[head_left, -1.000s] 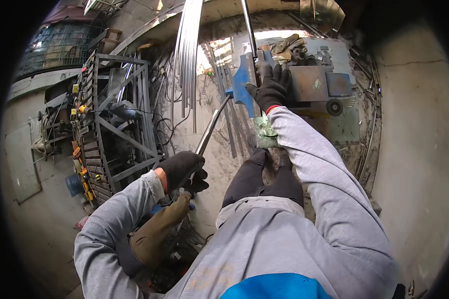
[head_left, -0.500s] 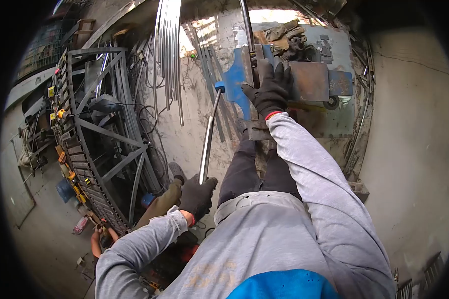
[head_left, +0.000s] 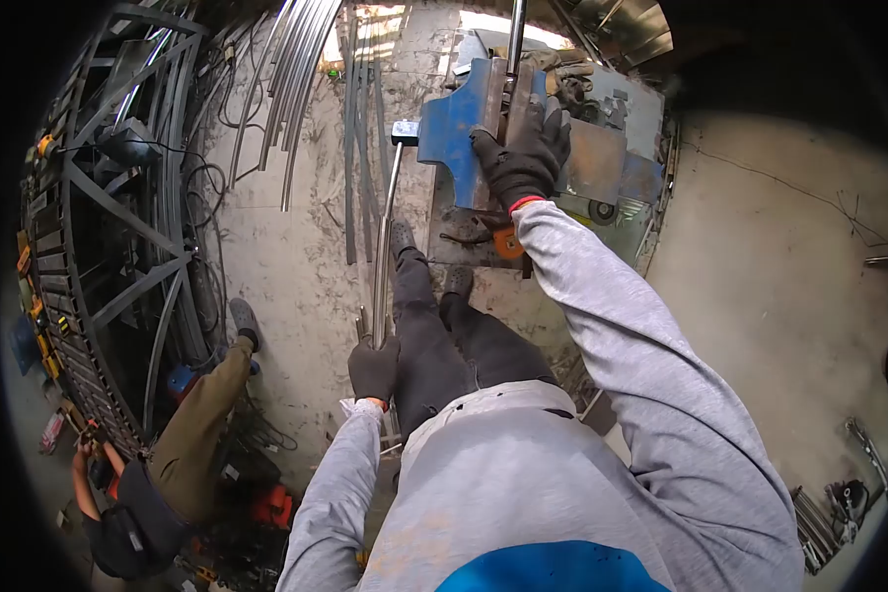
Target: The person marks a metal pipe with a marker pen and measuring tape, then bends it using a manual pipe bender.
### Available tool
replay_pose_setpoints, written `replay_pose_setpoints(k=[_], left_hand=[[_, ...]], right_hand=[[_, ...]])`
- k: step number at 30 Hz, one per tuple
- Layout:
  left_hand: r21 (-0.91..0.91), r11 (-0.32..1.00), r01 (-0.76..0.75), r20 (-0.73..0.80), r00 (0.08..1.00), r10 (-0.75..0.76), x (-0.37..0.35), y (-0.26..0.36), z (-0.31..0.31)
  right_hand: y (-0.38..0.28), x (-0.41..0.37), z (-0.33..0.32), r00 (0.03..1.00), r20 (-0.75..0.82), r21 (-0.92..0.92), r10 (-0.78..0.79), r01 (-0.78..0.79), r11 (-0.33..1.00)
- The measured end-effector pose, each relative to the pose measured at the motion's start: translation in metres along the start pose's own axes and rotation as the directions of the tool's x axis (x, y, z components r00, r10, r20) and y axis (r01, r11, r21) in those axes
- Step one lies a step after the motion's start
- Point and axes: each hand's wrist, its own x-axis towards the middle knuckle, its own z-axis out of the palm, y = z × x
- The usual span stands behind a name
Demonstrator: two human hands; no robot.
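A blue bench vise [head_left: 456,130] stands in front of me, with a dark metal rod [head_left: 516,37] upright in view between its jaws. My right hand [head_left: 525,153], in a dark glove, lies on the top of the vise beside the jaws, its thumb and fingers apart. A long shiny metal tube [head_left: 382,259] reaches from the vise's handle end down to my left hand [head_left: 374,369], which is also gloved and is wrapped round its lower end.
At the left are a dark metal frame [head_left: 133,212], long bars [head_left: 288,79] and cables. Another person [head_left: 153,503] works at lower left. Gloves or rags [head_left: 572,84] lie behind the vise. Tools [head_left: 863,454] are at the lower right.
The view has shifted, showing more of the other person. My left hand and the tube have swung closer to my legs. My right hand remains on the vise.
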Motion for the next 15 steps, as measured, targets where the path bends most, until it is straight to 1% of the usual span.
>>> replay_pose_setpoints(k=[1,3,4,5,7,8,9,11,12,13,15], left_hand=[[-0.024,1.000,0.000,0.004,1.000,0.000,0.004,-0.005,0.008],[-0.017,1.000,-0.010,-0.052,0.999,0.009,0.014,-0.019,0.025],[0.008,0.996,-0.089,-0.153,0.984,0.089,0.017,-0.026,0.034],[-0.011,0.996,-0.085,-0.152,0.985,0.083,0.019,-0.028,0.040],[0.054,0.995,-0.083,-0.200,0.975,0.092,0.023,-0.036,0.046],[0.016,0.998,-0.055,-0.176,0.983,0.057,0.028,-0.046,0.052],[0.016,0.999,-0.047,-0.180,0.982,0.049,0.026,-0.042,0.047],[0.029,1.000,0.001,-0.047,0.999,0.000,0.023,-0.029,0.038],[0.028,1.000,0.000,-0.033,0.999,0.001,0.022,-0.027,0.037],[0.031,0.999,0.011,-0.038,0.999,-0.010,0.023,-0.025,0.036],[0.042,0.999,0.022,-0.038,0.999,-0.020,0.028,-0.026,0.042]], right_hand=[[-0.001,-0.001,0.000,1.000,-0.011,0.025,-0.017,0.018,1.000],[0.000,0.000,0.003,0.999,-0.032,0.015,-0.035,0.035,0.999],[0.001,0.000,0.004,0.999,-0.041,0.020,-0.034,0.035,0.999],[0.003,0.002,0.007,0.998,-0.043,0.009,-0.050,0.050,0.999],[0.007,0.002,0.013,0.991,-0.100,0.019,-0.086,0.088,0.996],[0.007,0.003,0.012,0.989,-0.112,0.018,-0.096,0.099,0.995],[0.006,0.001,0.010,0.989,-0.106,0.022,-0.100,0.103,0.994],[0.005,0.002,0.008,0.989,-0.116,0.019,-0.094,0.097,0.995],[0.000,0.001,0.006,0.979,-0.160,0.003,-0.124,0.127,0.992],[-0.003,-0.004,0.004,0.987,-0.153,-0.045,-0.057,0.051,0.998],[0.002,0.001,0.009,0.979,-0.167,-0.010,-0.118,0.118,0.993]])
